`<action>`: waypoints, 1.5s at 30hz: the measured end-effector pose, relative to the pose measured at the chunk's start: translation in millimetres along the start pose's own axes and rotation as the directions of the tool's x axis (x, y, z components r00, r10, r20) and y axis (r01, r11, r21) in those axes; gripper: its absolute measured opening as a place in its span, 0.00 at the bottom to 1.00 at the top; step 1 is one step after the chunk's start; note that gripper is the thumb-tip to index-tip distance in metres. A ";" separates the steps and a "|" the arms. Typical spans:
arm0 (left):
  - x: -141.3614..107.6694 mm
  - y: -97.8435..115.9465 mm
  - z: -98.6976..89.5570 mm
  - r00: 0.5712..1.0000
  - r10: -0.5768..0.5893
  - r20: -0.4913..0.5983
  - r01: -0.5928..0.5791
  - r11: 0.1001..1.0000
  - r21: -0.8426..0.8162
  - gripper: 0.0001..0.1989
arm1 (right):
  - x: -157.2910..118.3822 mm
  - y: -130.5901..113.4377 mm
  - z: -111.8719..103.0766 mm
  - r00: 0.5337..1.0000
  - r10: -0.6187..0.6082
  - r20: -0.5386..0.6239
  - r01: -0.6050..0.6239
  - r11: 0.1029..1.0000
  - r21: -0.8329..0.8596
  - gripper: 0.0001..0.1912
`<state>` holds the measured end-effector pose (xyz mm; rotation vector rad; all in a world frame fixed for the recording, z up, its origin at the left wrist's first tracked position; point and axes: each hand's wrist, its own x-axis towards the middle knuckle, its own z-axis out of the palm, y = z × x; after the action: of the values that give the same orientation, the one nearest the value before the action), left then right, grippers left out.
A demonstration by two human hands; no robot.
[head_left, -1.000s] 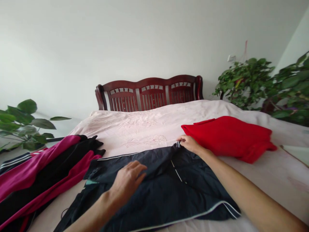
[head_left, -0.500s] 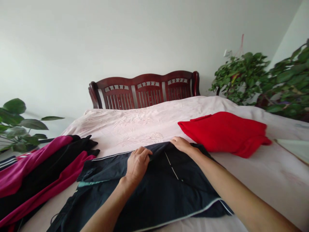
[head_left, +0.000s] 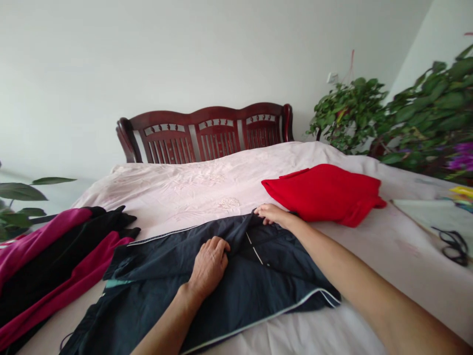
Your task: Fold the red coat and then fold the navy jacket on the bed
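Dark navy shorts (head_left: pixel 221 315) with white piping lie spread in front of me, part of the fabric folded over near the far side. A strip of teal lining shows at their left end, and a dark cord loop is at the lower left. My left hand (head_left: pixel 210 264) rests on the middle of the shorts, its fingers curled closed on the cloth; the fingertips are partly hidden. At the far edge, my right hand (head_left: pixel 270 214) pinches the navy fabric between thumb and fingers. A folded red garment (head_left: pixel 325 192) lies just beyond my right forearm.
A pale pink bedspread (head_left: pixel 177 190) lies under everything. Magenta and black clothes (head_left: pixel 66 261) are piled at the left. Black-framed glasses (head_left: pixel 454 245) sit at the right. A dark wooden headboard (head_left: pixel 207 116) stands at the back, with leafy plants (head_left: pixel 347 113) at the right.
My left hand has lowered onto the shorts with the cloth beneath it flatter. My right hand still grips the far edge. The view has turned right, bringing the glasses into sight.
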<state>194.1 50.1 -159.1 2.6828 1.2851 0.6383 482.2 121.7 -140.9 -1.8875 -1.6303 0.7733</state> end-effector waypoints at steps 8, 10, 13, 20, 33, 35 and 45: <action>-2.4 0.7 -0.2 1.000 0.015 -0.021 -0.017 0.997 -0.071 0.16 | -3.3 6.7 -9.6 0.991 -0.048 -0.125 0.073 0.976 0.204 0.21; -2.1 1.4 -0.9 0.999 0.031 -0.016 -0.032 0.997 -0.069 0.20 | -4.0 10.0 -0.4 0.991 -0.098 -0.087 0.114 0.972 0.205 0.20; -1.6 2.5 -1.8 0.999 0.048 -0.010 -0.048 0.997 -0.060 0.20 | -1.8 15.1 15.7 0.989 -0.143 -0.020 0.145 0.975 0.168 0.15; -2.4 2.0 -1.4 0.998 0.063 -0.021 -0.064 0.995 -0.074 0.22 | 10.1 19.5 5.2 0.986 -0.111 -0.128 0.118 0.992 0.051 0.14; 3.6 -18.8 10.8 0.924 -0.322 -0.209 0.170 0.831 -0.529 0.10 | -13.0 16.4 -4.1 0.882 -0.420 -0.213 0.304 0.853 -0.423 0.31; 4.2 -21.5 11.3 0.900 -0.377 -0.217 0.187 0.786 -0.589 0.10 | -14.5 11.4 -2.6 0.879 -0.449 -0.158 0.302 0.783 -0.543 0.28; 2.6 -16.7 4.3 0.891 -0.386 -0.239 0.167 0.768 -0.618 0.11 | -7.6 -2.5 -1.5 0.909 -0.399 -0.123 0.226 0.718 -0.658 0.06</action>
<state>185.3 63.1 -166.6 1.8782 1.2554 1.2737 480.7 114.6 -137.4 -1.9205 -2.1272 -0.2146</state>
